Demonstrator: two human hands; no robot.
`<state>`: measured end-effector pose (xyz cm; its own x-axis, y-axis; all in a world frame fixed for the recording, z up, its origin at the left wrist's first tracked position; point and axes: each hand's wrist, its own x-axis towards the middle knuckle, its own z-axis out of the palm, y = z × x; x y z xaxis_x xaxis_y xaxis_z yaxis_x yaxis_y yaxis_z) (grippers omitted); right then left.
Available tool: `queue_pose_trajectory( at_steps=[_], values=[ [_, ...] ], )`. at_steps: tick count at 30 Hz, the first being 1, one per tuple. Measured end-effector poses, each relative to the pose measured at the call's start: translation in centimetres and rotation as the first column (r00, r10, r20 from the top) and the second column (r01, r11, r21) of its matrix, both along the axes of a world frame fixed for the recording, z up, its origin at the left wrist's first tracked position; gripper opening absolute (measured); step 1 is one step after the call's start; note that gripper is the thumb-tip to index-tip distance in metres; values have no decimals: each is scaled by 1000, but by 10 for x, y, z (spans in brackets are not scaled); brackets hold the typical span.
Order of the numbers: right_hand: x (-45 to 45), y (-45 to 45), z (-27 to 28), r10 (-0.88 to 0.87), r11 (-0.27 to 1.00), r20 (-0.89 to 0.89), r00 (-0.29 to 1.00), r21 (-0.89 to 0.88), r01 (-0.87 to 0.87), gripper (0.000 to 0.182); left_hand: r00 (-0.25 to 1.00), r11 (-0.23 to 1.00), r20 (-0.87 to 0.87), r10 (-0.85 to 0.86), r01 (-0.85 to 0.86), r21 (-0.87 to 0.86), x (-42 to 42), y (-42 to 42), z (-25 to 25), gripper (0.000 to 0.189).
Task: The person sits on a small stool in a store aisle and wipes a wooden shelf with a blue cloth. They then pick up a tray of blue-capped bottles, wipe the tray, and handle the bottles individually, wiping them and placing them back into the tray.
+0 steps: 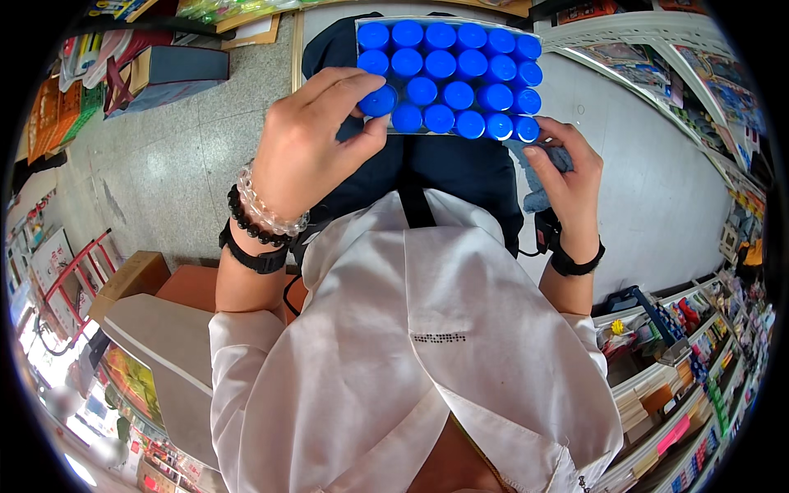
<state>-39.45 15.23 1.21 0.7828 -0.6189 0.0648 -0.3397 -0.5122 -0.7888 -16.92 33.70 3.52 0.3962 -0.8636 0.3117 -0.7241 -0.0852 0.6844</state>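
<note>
A shallow box (357, 43) rests on my lap, packed with rows of round containers with blue caps (440, 64). At its left side, my left hand (330, 123) grips one blue-capped container (377, 101) between fingers and thumb, at the near left part of the rows. My right hand (568, 161) is at the box's near right corner, its fingertips beside the end blue cap (526, 129); whether it grips the corner is unclear. A grey-blue cloth (537, 201) shows below and behind the right hand's fingers.
A blue-grey bag (179, 77) stands on the floor at upper left, near an orange crate (52, 120). Shelves of packaged goods line the right side (684, 376) and upper right (641, 31). A cardboard box (132, 280) is at lower left.
</note>
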Motion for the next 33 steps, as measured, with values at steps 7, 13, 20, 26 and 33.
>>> queue_pose_trajectory(
  at_steps=[7, 13, 20, 26, 33],
  values=[
    [0, 0, -5, -3, 1000, 17, 1000, -3, 3, 30, 1000, 999, 16, 23, -24, 30, 0, -4, -13, 32],
    [1, -1, -5, 10, 1000, 17, 1000, -12, -10, 30, 998, 1000, 58, -10, 9, 22, 0, -6, -23, 30],
    [-1, 0, -5, 4, 1000, 17, 1000, -21, -4, 32, 1000, 1000, -29, -9, 9, 4, -2, 3, -16, 26],
    [1, 5, -5, -51, 999, 2, 999, 9, 51, 38, 1000, 1000, 12, -3, 2, 17, -16, 4, -22, 36],
    [1, 6, -16, -60, 998, 31, 998, -30, 61, 38, 961, 989, 231, 150, -144, -39, -32, -2, -42, 38]
  ],
)
